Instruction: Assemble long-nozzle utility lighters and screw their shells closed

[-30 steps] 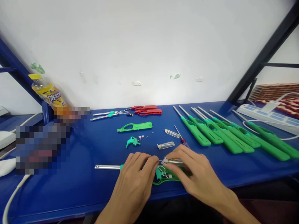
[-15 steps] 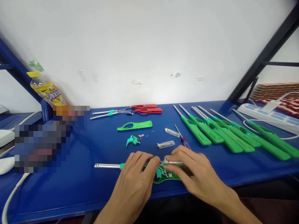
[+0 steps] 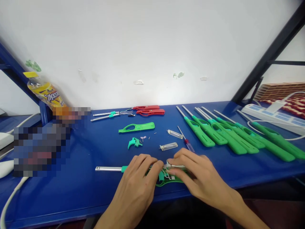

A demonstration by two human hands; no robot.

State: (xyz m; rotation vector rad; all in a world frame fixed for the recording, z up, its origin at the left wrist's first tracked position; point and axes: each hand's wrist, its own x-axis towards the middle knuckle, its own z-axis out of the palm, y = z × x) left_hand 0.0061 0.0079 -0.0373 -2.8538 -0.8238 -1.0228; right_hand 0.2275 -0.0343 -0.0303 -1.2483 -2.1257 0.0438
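An opened green gas lighter (image 3: 173, 183) lies at the front of the table, its silver barrel (image 3: 108, 169) pointing left and white wires showing inside the handle. My left hand (image 3: 140, 179) is closed over it, thumb and index finger meeting at the handle; what the fingertips pinch is hidden. Between the thumb and fingers of my right hand (image 3: 195, 175) is a clear fuel tank (image 3: 177, 166), lying along the open handle. Its left end almost meets my left fingertips. Farther back lie a green half shell (image 3: 137, 127), a green trigger (image 3: 134, 143) and two clear tanks (image 3: 168, 146).
A screwdriver (image 3: 188, 144) lies beyond my right hand. Several assembled green lighters (image 3: 221, 135) fill the right side, before a power strip (image 3: 274, 116). Opened red lighters (image 3: 151, 112) lie near the wall. A yellow-capped bottle (image 3: 49, 93) leans at left, and tiny loose parts (image 3: 143, 137) are scattered centrally.
Both hands keep almost the same hold on the lighter and the fuel tank. The whole view has shifted slightly; the things on the table stay where they were.
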